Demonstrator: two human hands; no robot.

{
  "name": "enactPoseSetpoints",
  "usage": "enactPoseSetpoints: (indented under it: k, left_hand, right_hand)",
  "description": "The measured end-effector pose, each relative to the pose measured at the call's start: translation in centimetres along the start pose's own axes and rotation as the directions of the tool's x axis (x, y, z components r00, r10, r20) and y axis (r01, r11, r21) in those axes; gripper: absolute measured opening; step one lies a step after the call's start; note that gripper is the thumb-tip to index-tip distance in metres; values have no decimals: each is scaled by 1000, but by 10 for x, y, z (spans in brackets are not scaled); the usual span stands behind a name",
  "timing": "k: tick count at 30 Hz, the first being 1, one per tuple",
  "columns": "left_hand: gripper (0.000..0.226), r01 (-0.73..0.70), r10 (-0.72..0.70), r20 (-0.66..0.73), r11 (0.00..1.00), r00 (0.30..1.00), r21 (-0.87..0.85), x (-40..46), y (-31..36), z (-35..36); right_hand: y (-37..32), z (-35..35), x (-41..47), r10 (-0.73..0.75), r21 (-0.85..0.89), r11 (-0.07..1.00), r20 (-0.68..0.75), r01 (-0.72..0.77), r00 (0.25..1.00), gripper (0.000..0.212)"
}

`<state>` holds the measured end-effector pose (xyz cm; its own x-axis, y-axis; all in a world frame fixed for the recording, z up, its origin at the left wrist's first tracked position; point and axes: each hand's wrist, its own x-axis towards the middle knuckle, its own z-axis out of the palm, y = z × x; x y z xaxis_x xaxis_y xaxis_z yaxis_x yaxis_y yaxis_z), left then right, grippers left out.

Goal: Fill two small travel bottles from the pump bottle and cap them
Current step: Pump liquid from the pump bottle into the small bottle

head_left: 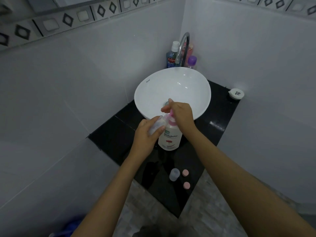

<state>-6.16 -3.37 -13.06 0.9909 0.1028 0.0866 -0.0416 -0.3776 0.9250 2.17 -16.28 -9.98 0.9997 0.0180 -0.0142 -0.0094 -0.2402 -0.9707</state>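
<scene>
A white-tiled bathroom corner is framing a glossy black stone table (119,134) that is carrying a round white ceramic basin (172,89), with a curved chrome tap (183,47) and a few toiletry bottles crowding the corner behind it. The cream pump bottle with a pink pump head (170,135) is standing on the table just in front of the basin, and the right hand (181,113) is lying over the pump head, its grip closing on the top as if pressing down. The left hand (145,135) is grasping a small clear travel bottle (158,123), tilting its mouth up against the pink nozzle; whether the mouth is sitting truly under the spout is too blurred to tell. Nearer the person, a second small clear travel bottle (174,174) is standing uncapped, with two round pink caps (185,172) lying just beside it, near the table's front edge. The likeliest trouble is a misaligned stroke: if the narrow mouth is drifting off the nozzle, thick soap will be running down the bottle and over the fingers, making the clear plastic slippery and the later capping awkward. A hard, off-centre press could also be tipping or skidding the pump bottle on the shiny stone. An elbow or wrist drawing back might be knocking the loose caps or the waiting bottle off that front edge onto the floor.
</scene>
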Motion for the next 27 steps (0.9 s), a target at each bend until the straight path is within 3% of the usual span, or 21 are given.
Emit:
enactPoseSetpoints:
  k: [3, 7, 17, 21, 27]
  left_hand:
    - [45, 1, -1, -1, 1000, 1000, 5, 1, 1, -1]
    - [45, 8, -8, 3, 1000, 1000, -21, 1, -1, -1]
    - [46, 54, -53, 30, 998, 998, -30, 0, -11, 4]
    - [42, 47, -46, 28, 998, 999, -52, -2, -11, 5]
    - [42, 41, -40, 8, 994, 999, -100, -2, -4, 5]
  right_hand:
    - [1, 0, -4, 27, 95, 995, -5, -27, 1000, 44]
    - [11, 2, -9, -63, 62, 996, -51, 66, 997, 42]
    - [25, 2, -5, 47, 97, 994, 70, -53, 996, 39]
    - [23, 0, -5, -17, 83, 997, 73, 11, 997, 38]
    - [10, -4, -3, 28, 161, 986, 76, -40, 997, 35]
